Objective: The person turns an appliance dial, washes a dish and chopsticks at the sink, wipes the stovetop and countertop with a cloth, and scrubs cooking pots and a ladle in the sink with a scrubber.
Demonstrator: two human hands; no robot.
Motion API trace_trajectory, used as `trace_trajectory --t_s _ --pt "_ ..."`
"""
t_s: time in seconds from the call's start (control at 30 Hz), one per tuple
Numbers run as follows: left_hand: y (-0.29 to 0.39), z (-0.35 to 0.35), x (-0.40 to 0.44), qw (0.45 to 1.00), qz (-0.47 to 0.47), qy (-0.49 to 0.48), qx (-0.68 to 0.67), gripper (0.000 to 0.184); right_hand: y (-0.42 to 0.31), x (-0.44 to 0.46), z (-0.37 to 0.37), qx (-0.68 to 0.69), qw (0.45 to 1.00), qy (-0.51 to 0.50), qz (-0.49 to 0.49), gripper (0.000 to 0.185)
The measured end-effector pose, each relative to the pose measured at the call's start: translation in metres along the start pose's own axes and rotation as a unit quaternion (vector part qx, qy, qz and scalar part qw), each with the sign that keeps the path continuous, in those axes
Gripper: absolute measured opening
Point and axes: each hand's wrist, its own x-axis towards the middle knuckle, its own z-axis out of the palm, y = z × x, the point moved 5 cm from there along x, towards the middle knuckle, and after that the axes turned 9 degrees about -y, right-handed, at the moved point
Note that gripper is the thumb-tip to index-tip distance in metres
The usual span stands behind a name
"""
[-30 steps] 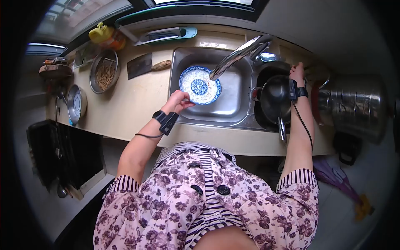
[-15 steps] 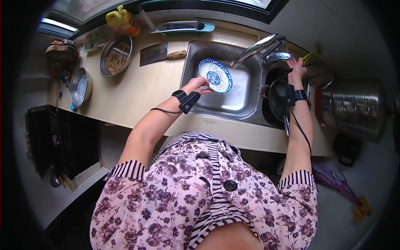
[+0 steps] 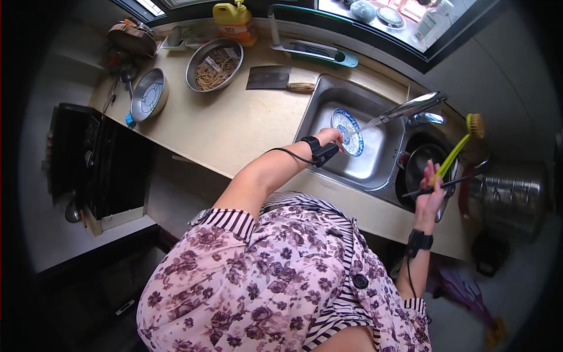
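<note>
My left hand (image 3: 332, 138) grips the near edge of a blue-and-white plate (image 3: 348, 130), which is tilted inside the steel sink (image 3: 365, 167). Water appears to run from the faucet (image 3: 410, 108) onto the plate. My right hand (image 3: 431, 190) is closed around a green-handled brush (image 3: 453, 157) and a thin dark utensil (image 3: 454, 182), held over the right basin. The brush's bristle head points up and away from me. Below them, a dark wok (image 3: 421, 164) sits in that basin.
A cleaver (image 3: 270, 78) lies left of the sink. Farther left are a metal bowl of brown strips (image 3: 214, 66), a yellow jug (image 3: 234, 22) and another metal bowl (image 3: 148, 97). A large metal pot (image 3: 510, 196) stands at the right. A green-white rack (image 3: 314, 51) lies behind.
My right hand has come back from behind the wok with the brush and dark utensil. The plate is tilted more steeply in my left hand, and water now seems to flow. The view has turned.
</note>
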Motion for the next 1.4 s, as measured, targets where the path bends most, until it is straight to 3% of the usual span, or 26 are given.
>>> trace_trajectory --t_s 0.07,0.13,0.27,0.33,0.43,0.5,0.63,0.7,0.77,0.83,0.9,1.03,1.1,1.23,1.27,1.4 --pt "-0.007 -0.004 0.009 0.998 -0.002 -0.056 -0.013 0.017 0.027 -0.019 -0.024 0.082 0.993 -0.069 0.054 0.028" --pt "-0.010 -0.006 0.015 0.999 -0.026 -0.030 0.002 0.018 0.046 -0.045 -0.033 0.127 0.980 -0.096 0.115 0.030" --pt "-0.005 -0.002 0.012 0.999 -0.051 0.006 0.009 0.014 0.078 -0.070 -0.041 -0.002 0.969 -0.101 0.224 0.021" --pt "-0.002 0.001 0.004 0.998 -0.053 0.020 0.009 0.014 0.096 -0.063 -0.051 -0.114 0.957 -0.146 0.223 0.019" --pt "0.000 0.005 0.002 0.998 -0.052 0.042 0.017 0.013 0.112 -0.038 -0.057 -0.372 0.907 -0.173 0.098 0.016" --pt "0.002 0.004 0.001 0.997 -0.061 0.041 0.024 0.014 0.120 -0.027 -0.050 -0.533 0.821 -0.205 -0.017 0.023" --pt "0.007 0.001 -0.009 0.996 -0.078 0.011 0.046 0.018 0.120 -0.029 -0.002 -0.695 0.686 -0.214 -0.027 0.038" --pt "0.010 0.003 -0.019 0.995 -0.059 -0.001 0.076 0.020 0.128 -0.020 0.011 -0.712 0.672 -0.206 -0.009 0.037" --pt "0.003 -0.001 -0.013 0.993 -0.121 0.008 0.016 0.021 0.132 -0.011 0.017 -0.718 0.670 -0.187 -0.009 0.031" --pt "0.000 0.001 -0.011 0.983 -0.182 0.033 -0.005 0.022 0.124 -0.008 0.037 -0.685 0.710 -0.161 -0.009 0.029" --pt "-0.001 0.006 -0.013 0.983 -0.181 0.015 -0.004 0.024 0.122 -0.003 0.047 -0.654 0.747 -0.111 -0.043 0.030" --pt "-0.001 0.006 -0.010 0.979 -0.203 -0.005 -0.010 0.026 0.126 -0.006 0.055 -0.639 0.745 -0.170 -0.085 0.031" --pt "0.005 0.005 -0.013 0.988 -0.155 0.001 0.016 0.023 0.121 -0.023 0.058 -0.621 0.747 -0.211 -0.110 0.031" --pt "0.000 -0.005 -0.012 0.992 -0.124 -0.028 -0.018 0.018 0.111 -0.034 0.039 -0.677 0.701 -0.217 -0.062 0.032" --pt "0.001 -0.005 -0.014 0.993 -0.107 -0.028 -0.032 0.018 0.110 -0.033 0.034 -0.688 0.693 -0.204 -0.077 0.033" --pt "-0.005 -0.002 -0.013 0.981 -0.189 -0.036 -0.014 0.018 0.122 -0.022 0.016 -0.709 0.687 -0.116 -0.110 0.031"
